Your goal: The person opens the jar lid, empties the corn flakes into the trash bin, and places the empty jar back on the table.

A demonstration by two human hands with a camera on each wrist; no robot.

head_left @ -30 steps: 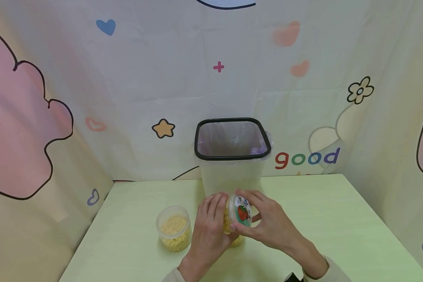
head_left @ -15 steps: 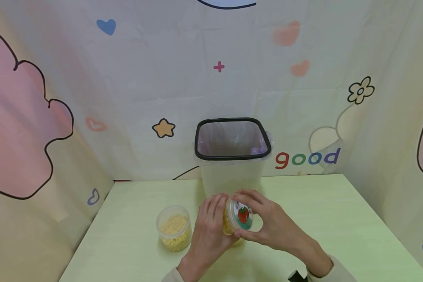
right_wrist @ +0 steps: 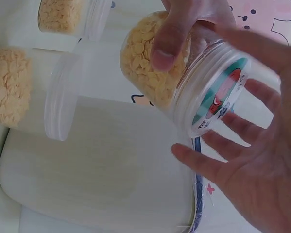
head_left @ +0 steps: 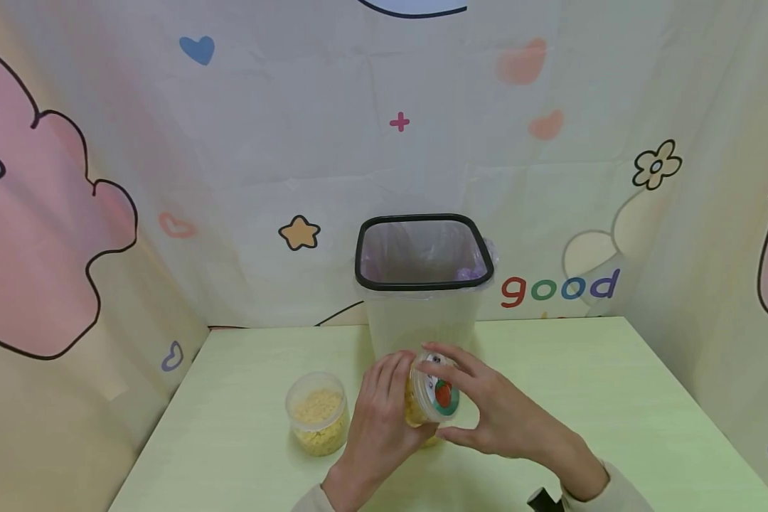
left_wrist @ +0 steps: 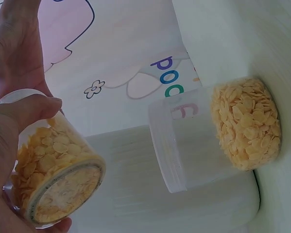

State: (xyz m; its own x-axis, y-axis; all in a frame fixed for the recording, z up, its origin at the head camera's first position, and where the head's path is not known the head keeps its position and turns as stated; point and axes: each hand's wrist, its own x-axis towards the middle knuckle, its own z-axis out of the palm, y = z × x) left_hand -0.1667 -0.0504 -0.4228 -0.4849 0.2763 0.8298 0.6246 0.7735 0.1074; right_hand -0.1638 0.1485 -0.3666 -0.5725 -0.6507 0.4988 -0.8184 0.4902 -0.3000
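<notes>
The left hand (head_left: 379, 409) grips a jar of flakes (left_wrist: 58, 150), tilted above the table (head_left: 582, 412); the right hand (head_left: 496, 409) spreads wide around its lid (head_left: 444, 391) (whether any fingertip touches, I cannot tell). Half a second ago its thumb (head_left: 462, 436) lay at the lid's lower edge; now it is apart. A second jar (head_left: 320, 430) stands to the left, a third jar (left_wrist: 247, 124) below, making three, and behind is one bin (head_left: 422, 320).

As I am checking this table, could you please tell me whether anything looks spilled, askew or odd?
No spill shows on the table, and both standing jars are upright. Only the bin liner looks untidy, bunched on the right. The held jar tilts, but its lid is on.
</notes>
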